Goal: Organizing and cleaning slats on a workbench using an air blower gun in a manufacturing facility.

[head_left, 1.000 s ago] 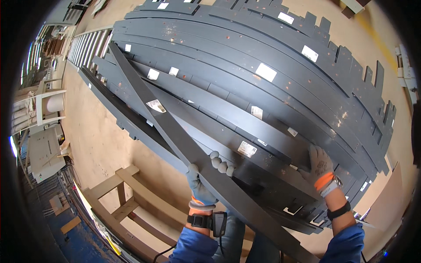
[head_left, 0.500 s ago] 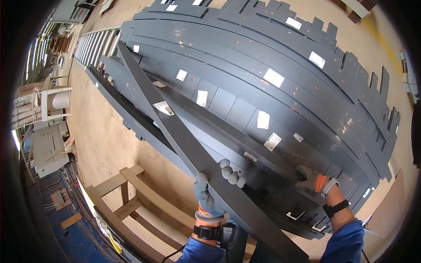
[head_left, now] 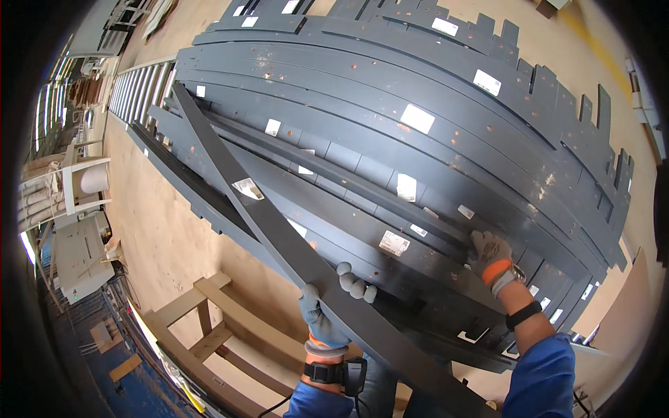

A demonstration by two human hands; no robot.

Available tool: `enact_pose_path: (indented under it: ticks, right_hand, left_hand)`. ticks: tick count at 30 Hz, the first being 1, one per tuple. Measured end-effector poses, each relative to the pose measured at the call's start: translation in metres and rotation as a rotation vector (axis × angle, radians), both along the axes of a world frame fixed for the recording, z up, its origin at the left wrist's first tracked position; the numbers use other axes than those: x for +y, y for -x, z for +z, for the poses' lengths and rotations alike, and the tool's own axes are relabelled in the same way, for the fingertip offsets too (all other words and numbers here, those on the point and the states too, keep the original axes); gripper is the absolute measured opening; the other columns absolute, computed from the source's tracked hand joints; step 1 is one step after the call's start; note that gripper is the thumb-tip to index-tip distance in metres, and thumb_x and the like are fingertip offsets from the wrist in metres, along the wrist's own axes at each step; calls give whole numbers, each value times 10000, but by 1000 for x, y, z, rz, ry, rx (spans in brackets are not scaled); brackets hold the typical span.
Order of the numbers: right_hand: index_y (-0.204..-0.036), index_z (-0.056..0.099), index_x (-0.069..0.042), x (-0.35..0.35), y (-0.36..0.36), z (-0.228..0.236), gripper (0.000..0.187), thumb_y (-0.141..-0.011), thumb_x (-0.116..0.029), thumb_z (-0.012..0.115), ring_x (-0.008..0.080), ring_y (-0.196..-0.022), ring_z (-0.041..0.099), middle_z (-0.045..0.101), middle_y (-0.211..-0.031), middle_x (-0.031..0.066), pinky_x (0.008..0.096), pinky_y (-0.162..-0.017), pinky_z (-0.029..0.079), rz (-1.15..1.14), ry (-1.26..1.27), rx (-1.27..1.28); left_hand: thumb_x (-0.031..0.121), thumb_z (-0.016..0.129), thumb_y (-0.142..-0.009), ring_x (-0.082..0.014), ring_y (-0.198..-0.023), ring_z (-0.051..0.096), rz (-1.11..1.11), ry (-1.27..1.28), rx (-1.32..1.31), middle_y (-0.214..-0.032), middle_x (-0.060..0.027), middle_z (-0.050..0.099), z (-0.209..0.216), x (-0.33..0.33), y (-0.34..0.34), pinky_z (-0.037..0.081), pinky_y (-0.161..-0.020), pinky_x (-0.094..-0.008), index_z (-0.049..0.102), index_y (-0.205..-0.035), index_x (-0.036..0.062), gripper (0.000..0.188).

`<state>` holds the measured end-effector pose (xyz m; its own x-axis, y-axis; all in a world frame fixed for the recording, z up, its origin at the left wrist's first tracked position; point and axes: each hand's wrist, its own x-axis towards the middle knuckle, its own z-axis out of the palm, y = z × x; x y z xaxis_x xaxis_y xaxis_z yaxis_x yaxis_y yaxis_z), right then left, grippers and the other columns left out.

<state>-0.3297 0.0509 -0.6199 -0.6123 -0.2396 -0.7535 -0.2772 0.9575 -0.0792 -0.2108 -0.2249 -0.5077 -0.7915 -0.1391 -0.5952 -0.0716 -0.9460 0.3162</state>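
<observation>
A long dark grey board [head_left: 268, 224] with a white label slants from the far left to the lower edge. My left hand [head_left: 327, 313], in a grey glove, is closed round it, fingertips over its far edge and thumb on the near side. My gloved right hand [head_left: 490, 254] has its curled fingers at a narrow grey board [head_left: 380, 194] lying on the pile; part of the grip is hidden. Below it in the picture is a wider labelled board [head_left: 348, 217]. The pile of dark grey boards [head_left: 334, 90] fills the middle, several bearing white labels.
A roller conveyor [head_left: 136, 90] adjoins the pile at far left. A wooden frame [head_left: 230, 313] stands near my left arm. Further left are a blue floor area [head_left: 139, 390] and a rack with rolls [head_left: 63, 182]. Uneven board ends jut out along the pile's far right side.
My right hand has moved away from me, and the narrow board has shifted the same way across the pile. The left hand still holds its board, slightly further left in view.
</observation>
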Motion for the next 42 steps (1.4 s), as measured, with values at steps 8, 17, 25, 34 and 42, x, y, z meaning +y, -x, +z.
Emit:
enact_pose_path:
  ticks: [8,17,25,34,42]
  right_hand:
    - [-1114,545,-105,6,-20,-10,467,-754,-363,691,310,-1068,535,554,-1101,124,391,-893,445,-21,24,165]
    - [-1179,558,-81,-1,-23,70,487,-811,-392,627,353,-1055,557,578,-1161,182,387,-886,453,-244,447,-426]
    - [-1289,502,-79,8,-73,60,615,-797,-415,654,314,-1196,491,519,-1289,184,388,-1002,390,-406,454,-625]
    - [-1206,540,-44,46,-59,68,553,-718,-233,718,318,-1051,585,618,-1114,173,385,-923,446,-287,454,-102]
    - [-1182,559,-78,95,-84,85,560,-672,-206,751,333,-961,619,635,-1061,173,379,-836,489,-372,414,-207]
  left_hand:
    - [531,573,-835,-203,-900,495,-2,12,7,-952,-39,508,-2,3,5,383,-903,-389,453,-1138,18,608]
    - [339,528,-908,-292,-1157,498,-47,-61,-162,-1082,-119,562,-38,3,6,362,-1044,-434,468,-1178,-25,456]
    - [325,552,-872,-216,-870,511,109,-23,-29,-903,-56,546,-14,20,37,428,-843,-364,491,-1111,-12,418]
    - [389,529,-890,-206,-814,507,183,137,-123,-844,-66,540,35,26,17,424,-781,-376,482,-1138,-32,490]
    - [395,553,-869,-203,-781,495,265,108,-90,-865,-76,539,82,49,7,402,-765,-374,473,-1160,-31,522]
